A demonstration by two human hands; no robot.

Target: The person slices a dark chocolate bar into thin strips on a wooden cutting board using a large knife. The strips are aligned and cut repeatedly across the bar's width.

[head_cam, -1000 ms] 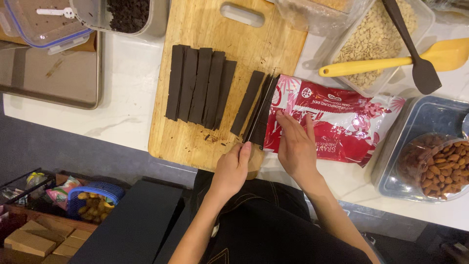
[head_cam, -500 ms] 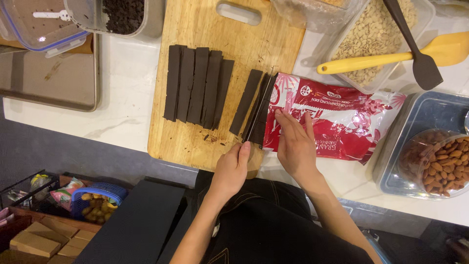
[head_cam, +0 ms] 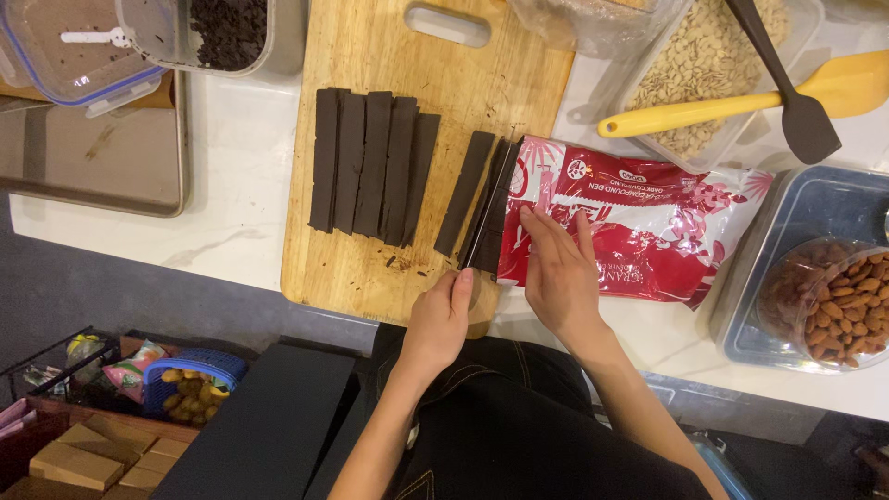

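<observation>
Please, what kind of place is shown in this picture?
Probably a kitchen counter used for baking or sweet-making. A wooden cutting board holds strips of dark chocolate, the left hand grips a knife handle, and tubs of almonds and a yellow spatula lie nearby.

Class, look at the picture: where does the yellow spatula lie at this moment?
In the head view, upper right: the yellow spatula lies across a clear tub of pale chips, beside a black spatula.
</observation>
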